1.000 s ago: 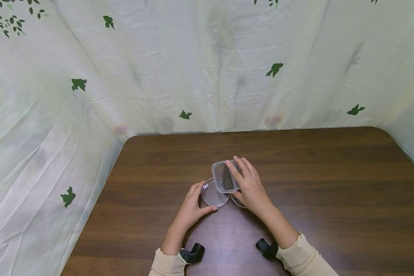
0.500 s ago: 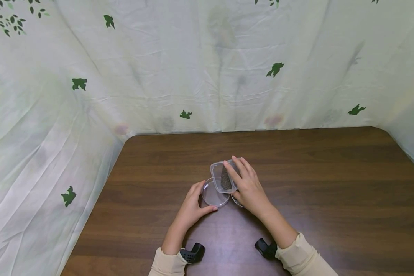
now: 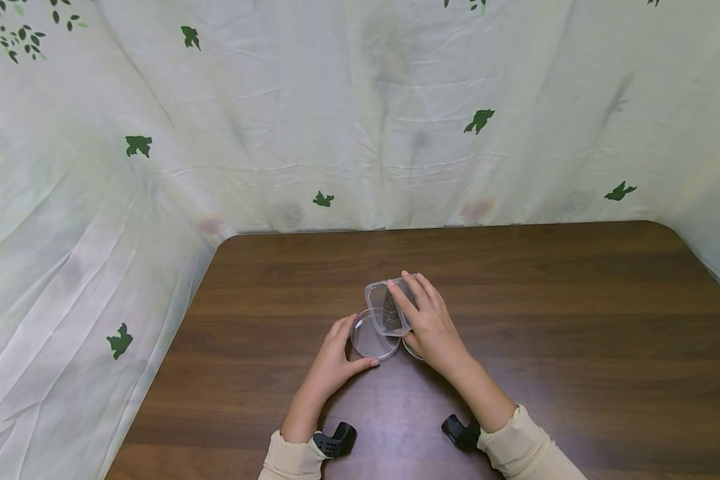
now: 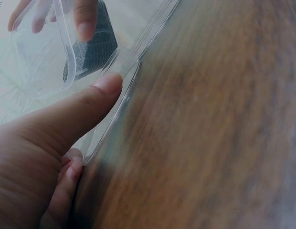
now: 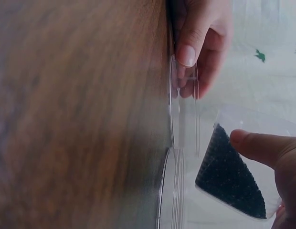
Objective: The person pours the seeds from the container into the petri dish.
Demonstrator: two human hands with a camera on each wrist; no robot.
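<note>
My left hand [image 3: 330,367] grips a clear round petri dish [image 3: 369,343] on the table, thumb at its near side and fingers round the far left side. My right hand [image 3: 437,330] holds a clear plastic container [image 3: 377,301] tilted toward the left, its edge overlapping the dish in the head view. Dark fine granules [image 5: 229,174] have slid into a slope inside the container. In the right wrist view the container hangs above the dishes, my thumb [image 5: 255,145] on its side. A second clear dish [image 5: 171,195] stands beside the first, partly hidden under the right hand in the head view.
The brown wooden table [image 3: 546,320] extends on all sides of the hands. A pale curtain [image 3: 348,120] with green bird prints hangs behind it and to both sides. Black wrist devices [image 3: 336,440] sit near both cuffs.
My right hand and the container have shifted slightly left, and the granules' slope inside has moved a little. My left hand and the petri dish have stayed in place.
</note>
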